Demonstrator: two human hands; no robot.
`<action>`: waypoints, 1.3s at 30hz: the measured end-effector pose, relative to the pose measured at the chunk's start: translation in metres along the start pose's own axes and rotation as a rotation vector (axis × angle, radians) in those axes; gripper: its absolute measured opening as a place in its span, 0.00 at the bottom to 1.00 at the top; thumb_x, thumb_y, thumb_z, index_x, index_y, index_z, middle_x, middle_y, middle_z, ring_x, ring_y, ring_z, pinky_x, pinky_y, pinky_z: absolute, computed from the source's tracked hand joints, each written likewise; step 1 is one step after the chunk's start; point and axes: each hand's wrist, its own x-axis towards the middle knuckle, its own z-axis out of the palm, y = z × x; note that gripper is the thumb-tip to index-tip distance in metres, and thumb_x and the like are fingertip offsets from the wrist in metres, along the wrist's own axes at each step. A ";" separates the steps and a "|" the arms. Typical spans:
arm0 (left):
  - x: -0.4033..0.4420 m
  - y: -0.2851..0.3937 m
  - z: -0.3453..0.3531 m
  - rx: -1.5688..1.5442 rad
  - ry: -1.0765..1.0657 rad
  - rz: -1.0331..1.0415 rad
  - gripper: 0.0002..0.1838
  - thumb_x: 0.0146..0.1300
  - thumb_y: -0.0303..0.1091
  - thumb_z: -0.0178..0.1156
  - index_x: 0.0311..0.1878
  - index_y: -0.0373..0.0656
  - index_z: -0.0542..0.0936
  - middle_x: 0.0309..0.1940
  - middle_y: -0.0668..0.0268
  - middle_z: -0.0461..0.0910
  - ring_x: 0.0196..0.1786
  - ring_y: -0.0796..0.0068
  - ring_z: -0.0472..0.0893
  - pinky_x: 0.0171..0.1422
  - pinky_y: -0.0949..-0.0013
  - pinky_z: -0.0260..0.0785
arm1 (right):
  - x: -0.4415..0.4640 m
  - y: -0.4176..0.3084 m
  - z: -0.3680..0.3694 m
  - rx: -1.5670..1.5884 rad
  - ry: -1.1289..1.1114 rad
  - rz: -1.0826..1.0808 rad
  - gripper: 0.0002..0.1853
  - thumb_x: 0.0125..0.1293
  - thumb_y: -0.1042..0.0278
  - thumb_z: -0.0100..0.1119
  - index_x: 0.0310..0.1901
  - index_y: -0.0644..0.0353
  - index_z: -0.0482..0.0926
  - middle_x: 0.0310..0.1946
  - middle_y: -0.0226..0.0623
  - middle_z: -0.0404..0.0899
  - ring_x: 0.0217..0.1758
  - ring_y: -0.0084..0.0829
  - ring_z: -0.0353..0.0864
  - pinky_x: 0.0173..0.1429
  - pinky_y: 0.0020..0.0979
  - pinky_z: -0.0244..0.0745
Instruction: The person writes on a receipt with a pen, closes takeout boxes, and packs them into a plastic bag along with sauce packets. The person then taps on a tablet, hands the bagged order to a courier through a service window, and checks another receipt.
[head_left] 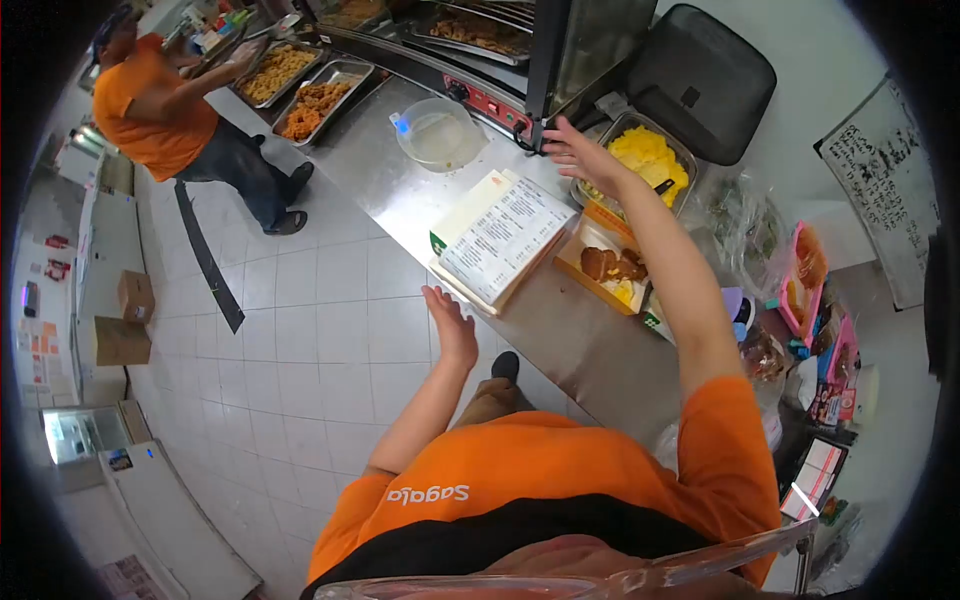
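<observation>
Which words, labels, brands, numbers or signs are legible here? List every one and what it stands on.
"Sagaja", upside down, on the orange shirt; its fifth letter is uncertain.
Printed sheet: lines of text, too small to read.
Whiteboard: handwriting, too blurred to read.
Red control panel: markings too small to read.

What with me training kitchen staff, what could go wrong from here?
The bare right hand might brush and contaminate the soft yellow food in the silver metal tray right by it. The white printed sheet, close to the edge of the grey metal counter, might slide off if the bare left hand bumps it.
</observation>
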 end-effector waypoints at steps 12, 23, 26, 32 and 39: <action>-0.008 0.002 0.039 -0.064 -0.081 0.065 0.41 0.65 0.69 0.27 0.71 0.47 0.50 0.70 0.65 0.54 0.72 0.67 0.53 0.73 0.64 0.44 | 0.035 0.020 0.069 0.151 -0.491 0.585 0.38 0.64 0.29 0.36 0.59 0.55 0.72 0.56 0.36 0.75 0.49 0.28 0.79 0.51 0.31 0.74; -0.055 0.034 -0.015 0.200 -0.223 0.255 0.40 0.64 0.69 0.32 0.71 0.51 0.51 0.70 0.67 0.55 0.70 0.67 0.57 0.73 0.60 0.47 | -0.017 0.006 0.080 0.332 -0.385 0.294 0.38 0.61 0.28 0.41 0.49 0.60 0.77 0.46 0.39 0.80 0.41 0.28 0.81 0.47 0.32 0.76; -0.086 0.061 -0.012 0.185 -0.111 -0.010 0.41 0.64 0.70 0.31 0.70 0.48 0.54 0.67 0.66 0.60 0.68 0.64 0.62 0.70 0.58 0.55 | -0.070 0.003 0.073 0.401 -0.271 0.224 0.38 0.62 0.28 0.41 0.50 0.60 0.77 0.46 0.39 0.80 0.42 0.27 0.81 0.47 0.32 0.76; -0.121 0.029 0.012 0.468 -0.472 -0.266 0.41 0.64 0.69 0.31 0.69 0.47 0.55 0.67 0.64 0.61 0.66 0.63 0.64 0.68 0.58 0.58 | -0.231 0.038 0.031 0.506 0.011 0.046 0.38 0.62 0.28 0.40 0.52 0.59 0.77 0.48 0.38 0.80 0.44 0.27 0.81 0.48 0.31 0.76; -0.198 -0.110 0.067 0.657 -0.830 -0.482 0.40 0.64 0.69 0.30 0.69 0.47 0.57 0.65 0.62 0.63 0.65 0.62 0.67 0.65 0.57 0.62 | -0.470 0.109 -0.035 0.530 0.423 -0.035 0.38 0.62 0.28 0.40 0.54 0.58 0.76 0.49 0.37 0.79 0.45 0.27 0.81 0.49 0.31 0.76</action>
